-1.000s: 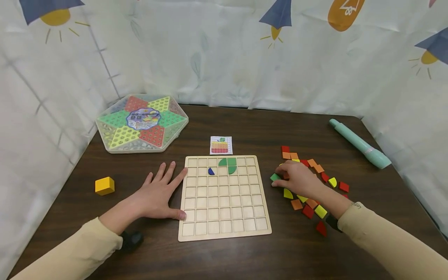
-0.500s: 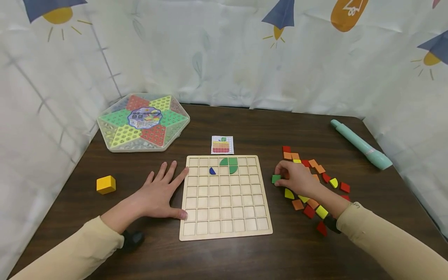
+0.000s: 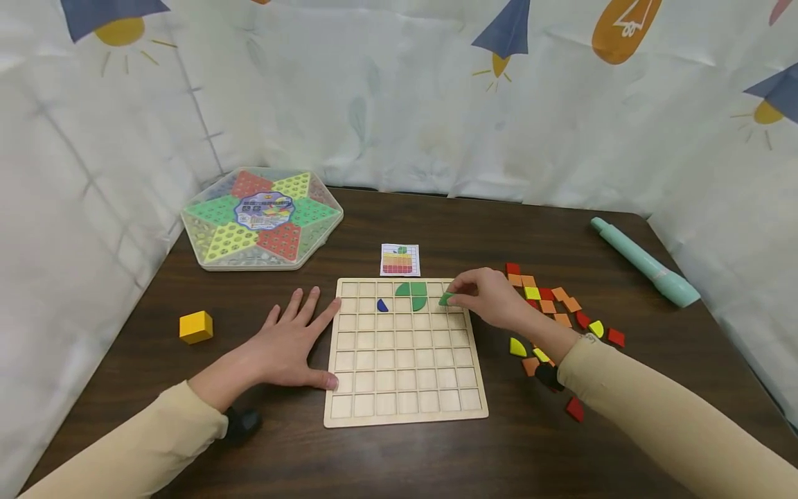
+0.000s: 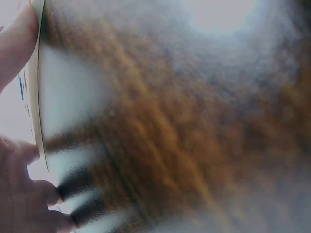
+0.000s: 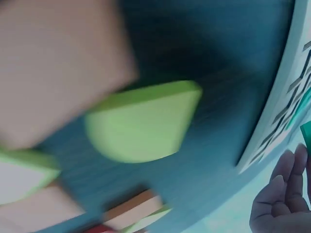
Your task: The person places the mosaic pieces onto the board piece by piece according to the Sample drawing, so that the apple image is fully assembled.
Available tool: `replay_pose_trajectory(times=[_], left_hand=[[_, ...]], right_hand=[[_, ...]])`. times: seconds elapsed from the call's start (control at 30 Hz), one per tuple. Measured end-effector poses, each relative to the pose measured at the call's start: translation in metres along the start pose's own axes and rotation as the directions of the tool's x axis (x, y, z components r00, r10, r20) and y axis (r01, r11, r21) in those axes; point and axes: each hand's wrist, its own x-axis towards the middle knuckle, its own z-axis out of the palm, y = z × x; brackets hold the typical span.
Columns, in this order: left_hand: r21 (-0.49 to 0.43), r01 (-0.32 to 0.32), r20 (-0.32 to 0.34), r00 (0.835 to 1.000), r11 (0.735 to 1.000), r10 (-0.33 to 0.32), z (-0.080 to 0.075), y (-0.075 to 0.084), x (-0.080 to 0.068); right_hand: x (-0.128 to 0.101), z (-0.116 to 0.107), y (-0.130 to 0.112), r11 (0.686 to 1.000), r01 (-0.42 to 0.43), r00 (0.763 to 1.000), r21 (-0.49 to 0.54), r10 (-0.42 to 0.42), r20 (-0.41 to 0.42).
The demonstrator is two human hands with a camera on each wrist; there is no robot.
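Note:
A wooden grid board lies on the dark table. My left hand rests spread beside it, with thumb and index fingertip touching the left rim. My right hand pinches a green tile over the board's upper right cells; its exact shape is partly covered by the fingers. Near the top of the grid sit a green square tile, two green quarter-round tiles and a small blue tile. In the right wrist view, the green tile shows at the fingertips.
Behind the board lies a printed pattern card. Several red, orange and yellow tiles are scattered on the right. A mint-green tube lies at the far right. On the left are a yellow block and a hexagonal Chinese checkers box.
My right hand has picked up the green tile from beside the scattered pieces and moved it left over the board. The left hand keeps its place at the rim.

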Motion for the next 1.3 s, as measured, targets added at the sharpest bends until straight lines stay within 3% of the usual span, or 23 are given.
replay_pose_trajectory(times=[0.47,0.77,1.13,1.3], left_hand=[[-0.013,0.001,0.008,1.0,1.0,-0.001,-0.002,0.001,0.0],[-0.01,0.01,0.01,1.0,1.0,-0.01,-0.001,0.001,0.001],[-0.006,0.006,0.008,1.0,1.0,-0.006,-0.001,0.001,0.001],[-0.008,0.007,0.003,1.0,1.0,-0.007,-0.001,0.001,0.0]], right_hand=[[0.04,0.029,-0.041,0.999,0.025,0.994,0.026,-0.027,0.102],[0.046,0.035,-0.044,0.999,0.033,0.992,-0.022,-0.031,0.119],[0.047,0.042,-0.044,0.986,0.085,0.994,-0.14,-0.076,0.073],[0.046,0.043,-0.044,0.984,0.109,0.993,-0.143,-0.1,0.066]])
